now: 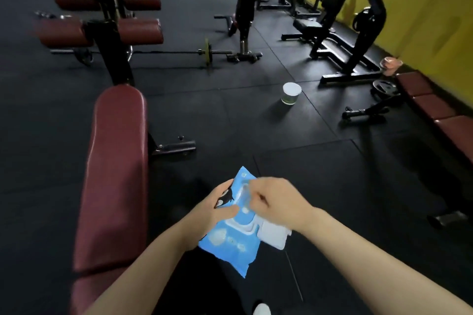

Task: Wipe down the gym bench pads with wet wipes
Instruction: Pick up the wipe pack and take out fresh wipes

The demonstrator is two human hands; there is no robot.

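Wipe pack: the blue wet-wipe pack (230,235) is held in mid-air over the black floor (307,186), just right of the long bench's near end; soft, crinkly plastic film, flat pouch shape, a black-and-white figure printed near its upper left; a white folded wipe (273,235) lies against its right edge, under the right wrist.
Left hand: the left hand (215,208) grasps the pack from the left side, thumb laid across its printed face, fingers wrapped behind.
Right hand: the right hand (271,199) is curled over the pack's upper middle, fingertips pinching at what looks like the clear resealable flap; the blur hides exactly what they hold.
Step in hand: likely opening or closing the flap to draw a wipe; best done with the left hand bracing the pouch firmly so the film does not buckle, peeling the flap back slowly; pulling one sheet straight out so the next does not trail after it.
Bench pad: the maroon bench pad (115,174) runs along the left, long and narrow with rounded end and edges; smooth glossy vinyl that should wipe easily; not yet touched by any wipe here.
Beyond: maroon roller pads (139,30) on a black frame at the bench's far end; a white tub (291,93) stands on the rubber tile floor well apart to the right; a barbell (179,52) lies further back.
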